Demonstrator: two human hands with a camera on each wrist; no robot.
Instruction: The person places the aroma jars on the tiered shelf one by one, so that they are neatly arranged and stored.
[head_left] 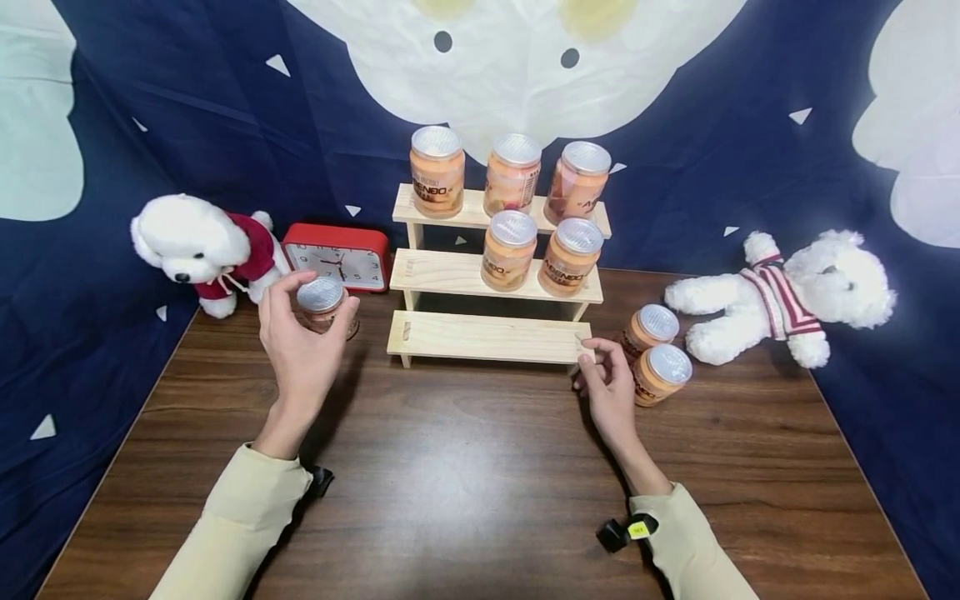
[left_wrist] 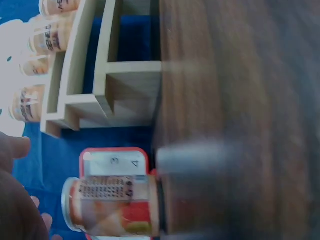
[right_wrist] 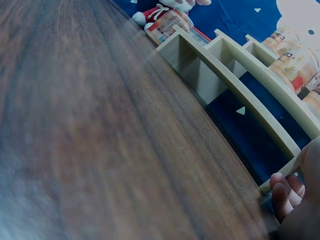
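Observation:
A fruit jar with a silver lid (head_left: 321,294) stands on the table in front of the red clock. My left hand (head_left: 300,346) is spread around its top, thumb on one side and fingers on the other. In the left wrist view a gap shows between that hand (left_wrist: 17,195) and the jar (left_wrist: 112,205). My right hand (head_left: 611,387) pinches the right end of the lowest step of a three-step wooden rack (head_left: 487,337). The right wrist view has its fingers (right_wrist: 282,197) curled at the rack's end. Several similar jars stand on the upper two steps.
Two more jars (head_left: 660,375) stand right of my right hand. A white plush dog (head_left: 202,242) and a red clock (head_left: 337,254) sit at the back left. Another plush toy (head_left: 787,296) lies at the right. A dark blue patterned cloth (head_left: 225,108) hangs behind the wooden table (head_left: 450,500).

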